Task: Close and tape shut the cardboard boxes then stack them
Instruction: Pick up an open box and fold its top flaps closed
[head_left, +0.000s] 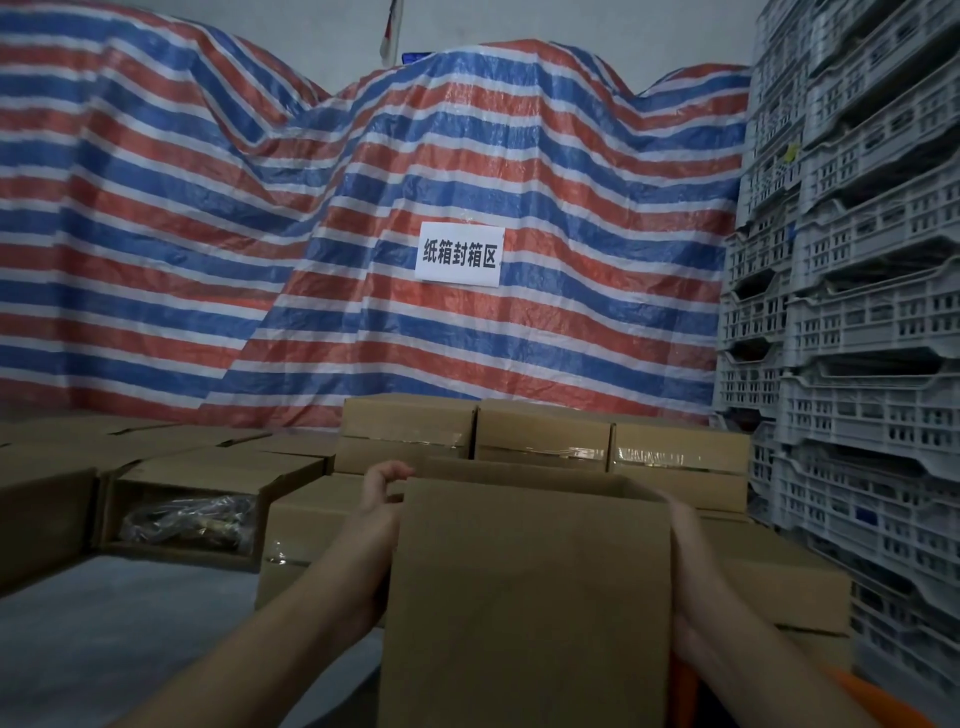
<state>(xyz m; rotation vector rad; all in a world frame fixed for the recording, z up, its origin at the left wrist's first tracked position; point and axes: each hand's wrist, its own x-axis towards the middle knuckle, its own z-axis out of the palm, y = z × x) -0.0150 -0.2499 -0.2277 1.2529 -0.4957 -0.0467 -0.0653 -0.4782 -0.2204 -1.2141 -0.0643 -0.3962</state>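
Background: striped tarp (311, 218) in red, blue and white, draped over tall humps across the whole back of the scene, under dim light.
Sign: white paper sheet (459, 255) with black Chinese characters, fixed to the tarp near the middle.
Right side: grey slotted plastic crates (852, 291) stacked in tall columns from floor to top of view.
Floor: bare grey concrete (119, 623) at lower left.
Held box: brown cardboard box (530, 587), front and centre, close to the camera, its top open with a flap standing up at the far side.
Left hand: left hand (382, 499) grips the box's upper left edge, fingers curled over the rim.
Right hand: right hand (685, 535) lies flat against the box's right wall; its fingertips are hidden behind the box, so I cannot tell if they hook the edge.
Taped boxes: row of closed boxes (543, 434) behind the held box, shiny clear tape along their fronts, stacked on more boxes below.
Open box: box lying open at left (182, 512), showing clear plastic bags with dark contents inside.
Left pile: further closed brown boxes (47, 467) beside and behind the open one.
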